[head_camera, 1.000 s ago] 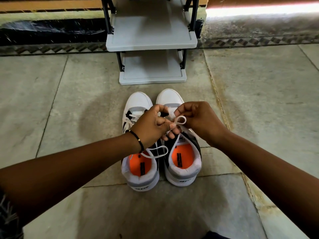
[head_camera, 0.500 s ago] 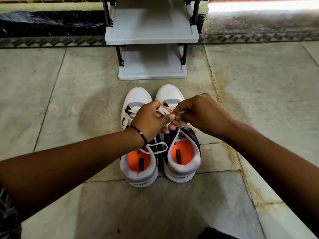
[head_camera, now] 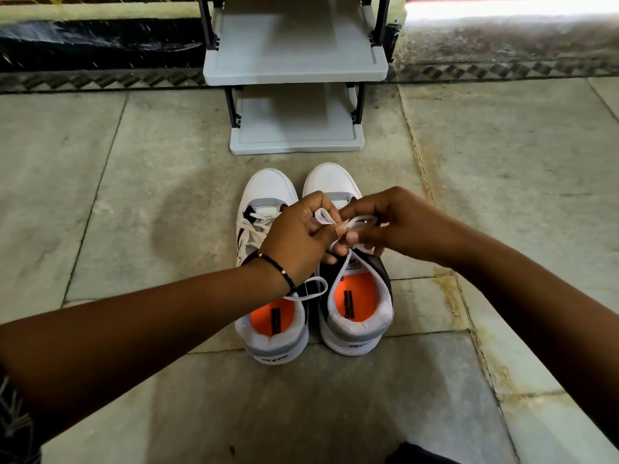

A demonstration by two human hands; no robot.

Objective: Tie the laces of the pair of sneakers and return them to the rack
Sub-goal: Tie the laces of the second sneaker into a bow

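Here, both hands are working over the right sneaker (head_camera: 355,296): the left hand (head_camera: 296,239) is pinching a white lace loop (head_camera: 323,216), the right hand (head_camera: 398,226) is pinching the other lace strand. The left sneaker (head_camera: 268,316) is touching it, both standing on the stone floor (head_camera: 134,195) just before the grey shoe rack (head_camera: 296,68)
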